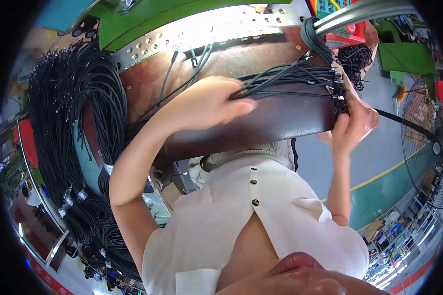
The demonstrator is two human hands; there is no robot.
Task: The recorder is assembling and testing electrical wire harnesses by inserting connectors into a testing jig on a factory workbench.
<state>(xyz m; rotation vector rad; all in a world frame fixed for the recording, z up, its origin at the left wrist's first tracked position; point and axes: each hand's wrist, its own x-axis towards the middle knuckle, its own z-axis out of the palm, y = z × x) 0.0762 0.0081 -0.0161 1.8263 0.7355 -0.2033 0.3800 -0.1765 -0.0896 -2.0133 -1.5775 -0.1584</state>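
A bundle of thin black cables [285, 78] with small metal plugs at its right end lies across the brown tabletop [261, 118]. My left hand [221, 101] is closed around the left part of this bundle, thumb pointing right. At the table's right edge, my right hand [352, 125] is at the mouth of a brown paper bag [371, 118] with small black pieces in it. Its fingers are bent and partly hidden, and I cannot make out what is between them. The plug ends lie just above the right hand.
A thick mass of black cables [59, 93] hangs at the left side of the table. A perforated metal plate [221, 24] and a green machine part [157, 17] stand at the far side. A coil of cable [314, 42] hangs from a metal bar [364, 14]. At right is a fan [428, 142].
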